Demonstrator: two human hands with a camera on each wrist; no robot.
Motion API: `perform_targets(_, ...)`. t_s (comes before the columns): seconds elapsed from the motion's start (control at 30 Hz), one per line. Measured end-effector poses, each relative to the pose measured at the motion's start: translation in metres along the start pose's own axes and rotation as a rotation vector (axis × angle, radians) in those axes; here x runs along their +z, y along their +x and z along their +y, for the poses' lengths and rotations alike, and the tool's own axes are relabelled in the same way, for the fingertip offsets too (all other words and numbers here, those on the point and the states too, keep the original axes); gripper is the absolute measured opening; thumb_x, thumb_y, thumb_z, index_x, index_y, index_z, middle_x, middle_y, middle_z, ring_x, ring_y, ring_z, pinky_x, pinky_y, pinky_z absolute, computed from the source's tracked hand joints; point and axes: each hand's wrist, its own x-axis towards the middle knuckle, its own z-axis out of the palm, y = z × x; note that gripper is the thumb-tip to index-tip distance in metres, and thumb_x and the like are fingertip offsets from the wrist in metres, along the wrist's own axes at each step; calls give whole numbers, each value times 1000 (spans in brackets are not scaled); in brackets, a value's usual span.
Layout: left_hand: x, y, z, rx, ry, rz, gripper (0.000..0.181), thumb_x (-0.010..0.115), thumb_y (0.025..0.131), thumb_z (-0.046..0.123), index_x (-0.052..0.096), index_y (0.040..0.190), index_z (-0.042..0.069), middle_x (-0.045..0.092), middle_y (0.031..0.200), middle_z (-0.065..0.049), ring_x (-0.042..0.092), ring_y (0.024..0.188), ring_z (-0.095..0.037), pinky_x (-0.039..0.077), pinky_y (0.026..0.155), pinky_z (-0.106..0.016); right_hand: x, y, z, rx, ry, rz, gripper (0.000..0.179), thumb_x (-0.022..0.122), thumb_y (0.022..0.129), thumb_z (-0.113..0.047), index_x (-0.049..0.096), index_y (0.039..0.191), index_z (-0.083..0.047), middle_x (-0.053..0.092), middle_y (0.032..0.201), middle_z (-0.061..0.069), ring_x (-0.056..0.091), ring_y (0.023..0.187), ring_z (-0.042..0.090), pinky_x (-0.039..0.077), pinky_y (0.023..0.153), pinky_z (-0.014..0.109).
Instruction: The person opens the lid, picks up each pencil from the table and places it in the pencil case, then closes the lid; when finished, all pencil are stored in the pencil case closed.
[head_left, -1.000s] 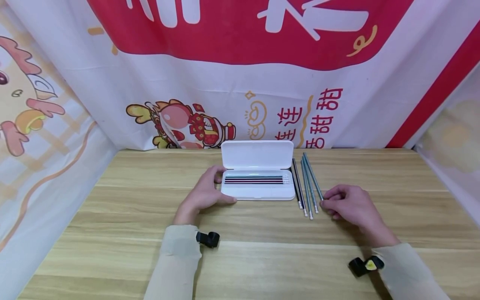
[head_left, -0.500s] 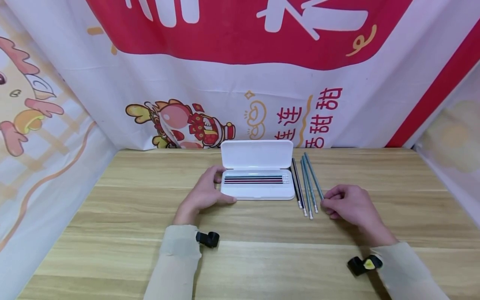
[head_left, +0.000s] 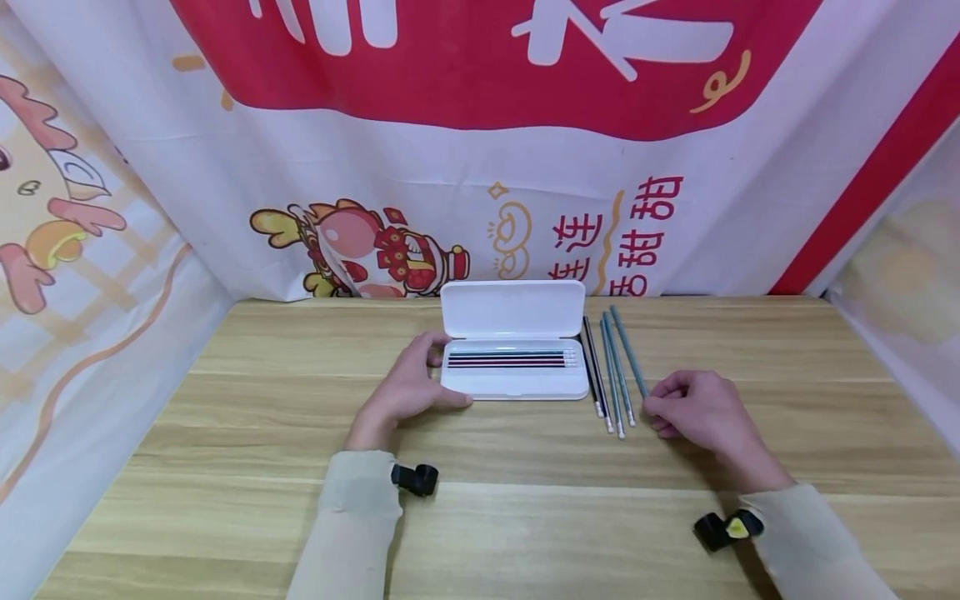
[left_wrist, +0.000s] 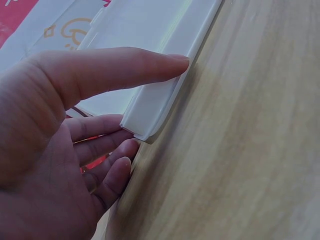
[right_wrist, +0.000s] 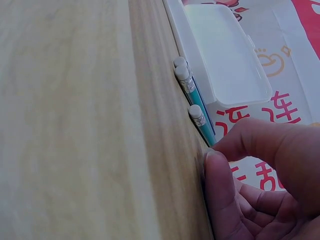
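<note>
A white pencil case point(head_left: 514, 387) lies with its lid point(head_left: 513, 309) raised at the back, and several pencils point(head_left: 506, 360) in a row inside. My left hand point(head_left: 405, 379) holds its left end, thumb along the front edge and fingers by the left side, also seen in the left wrist view point(left_wrist: 100, 105). My right hand point(head_left: 697, 412) pinches the near end of a teal pencil point(head_left: 628, 350) between thumb and forefinger; its eraser end is hidden by the fingers. Left of it, teal pencils point(head_left: 617, 375) and dark pencils point(head_left: 597, 367) lie on the table beside the case, eraser ends toward me.
The wood-grain table point(head_left: 525, 533) reaches back to a printed white and red cloth point(head_left: 487, 167). More printed cloth point(head_left: 112, 292) hangs at the left, and pale cloth point(head_left: 900, 275) at the right. Both forearms wear small black wrist cameras.
My right hand and the pinched pencil have shifted very slightly right, away from the other loose pencils. My left hand and the pencil case stay in place.
</note>
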Motion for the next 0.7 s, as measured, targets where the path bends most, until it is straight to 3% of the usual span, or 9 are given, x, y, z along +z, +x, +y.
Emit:
perform_targets(0.37, 1, 0, 0, -3, 2, 6, 93, 99, 71, 14, 51, 152, 11, 57, 143, -15, 51, 129, -34, 43, 113, -53, -1, 0, -1, 21, 36, 0, 32, 73, 99, -22, 68, 119, 3, 74, 103, 18, 71, 76, 20, 64, 70, 32)
perform_targets(0.7, 1, 1, -1, -4, 4, 8, 95, 99, 71, 14, 50, 152, 11, 57, 142, -16, 52, 129, -34, 44, 112, -53, -4, 2, 5, 28, 184, -26, 37, 69, 102, -21, 64, 129, 5, 73, 111, 20, 74, 82, 19, 66, 73, 31)
